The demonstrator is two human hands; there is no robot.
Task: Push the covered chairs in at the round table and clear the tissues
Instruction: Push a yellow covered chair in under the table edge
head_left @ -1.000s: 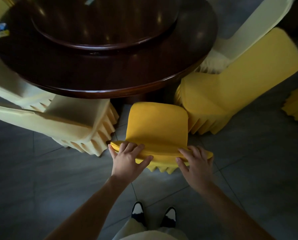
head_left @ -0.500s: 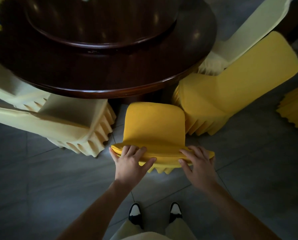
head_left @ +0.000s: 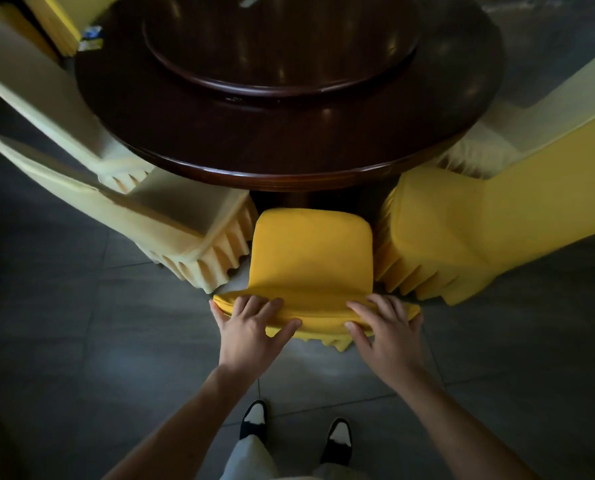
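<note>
A yellow covered chair (head_left: 311, 254) stands right in front of me, its seat reaching the edge of the dark round table (head_left: 289, 147). My left hand (head_left: 249, 327) grips the top of its backrest on the left, and my right hand (head_left: 388, 329) grips it on the right. On the table's far left edge lies a small blue and white tissue pack (head_left: 91, 38). A pale object (head_left: 251, 0) sits at the top edge of the turntable (head_left: 282, 46), too cut off to identify.
Two cream covered chairs (head_left: 126, 202) crowd the table on the left. A yellow covered chair (head_left: 479, 220) and a cream covered chair (head_left: 545, 109) sit on the right. Grey floor tiles (head_left: 81, 358) surround me, with my shoes (head_left: 294, 427) below.
The yellow chair has slid forward toward the table with both hands on its backrest. I have stepped closer, so the table sits more centrally in view.
</note>
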